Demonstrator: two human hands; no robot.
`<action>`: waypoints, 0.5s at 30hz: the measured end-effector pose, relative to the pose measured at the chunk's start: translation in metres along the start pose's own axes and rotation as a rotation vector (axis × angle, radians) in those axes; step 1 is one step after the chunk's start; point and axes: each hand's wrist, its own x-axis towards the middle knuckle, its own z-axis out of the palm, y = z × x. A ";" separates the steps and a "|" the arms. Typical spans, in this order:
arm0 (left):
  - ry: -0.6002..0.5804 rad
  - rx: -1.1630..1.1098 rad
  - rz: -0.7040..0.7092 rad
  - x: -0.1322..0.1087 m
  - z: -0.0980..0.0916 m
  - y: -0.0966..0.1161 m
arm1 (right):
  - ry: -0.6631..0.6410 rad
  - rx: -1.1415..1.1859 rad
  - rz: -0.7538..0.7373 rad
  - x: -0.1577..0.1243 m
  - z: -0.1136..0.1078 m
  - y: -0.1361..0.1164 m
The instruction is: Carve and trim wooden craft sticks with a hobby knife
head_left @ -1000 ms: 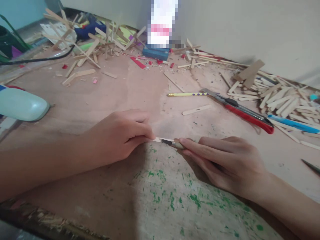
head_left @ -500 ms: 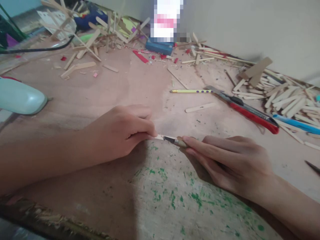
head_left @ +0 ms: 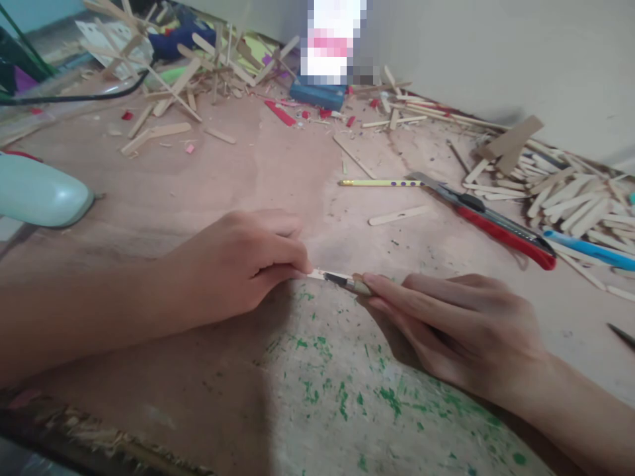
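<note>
In the middle of the wooden table (head_left: 317,410), my left hand (head_left: 253,264) is closed, its thumb and fingers pinching the left end of a small wooden stick (head_left: 315,272). Only a short length of the stick shows past the fingertips. My right hand (head_left: 461,324) grips a craft knife (head_left: 354,285) by its slim handle, most of which the fingers hide. The dark blade points left and rests on the stick just beside my left fingertips.
Beyond my right hand lie a red utility knife (head_left: 501,228), a yellow pencil (head_left: 372,183), a loose stick (head_left: 397,215) and a blue pen (head_left: 590,248). Piled sticks (head_left: 570,198) sit at right. A pale green rounded tool (head_left: 44,192) is at left; a blue block (head_left: 317,94) stands behind.
Hardly anything differs. Both hands keep their grips with the blade against the stick; the view has shifted very slightly.
</note>
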 end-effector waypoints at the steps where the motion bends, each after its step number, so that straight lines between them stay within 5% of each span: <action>1: 0.000 -0.001 0.002 0.000 0.000 0.000 | 0.003 -0.004 0.000 0.000 0.000 0.000; 15: 0.020 0.000 0.017 -0.003 0.001 -0.001 | 0.007 0.048 0.025 -0.001 -0.002 0.000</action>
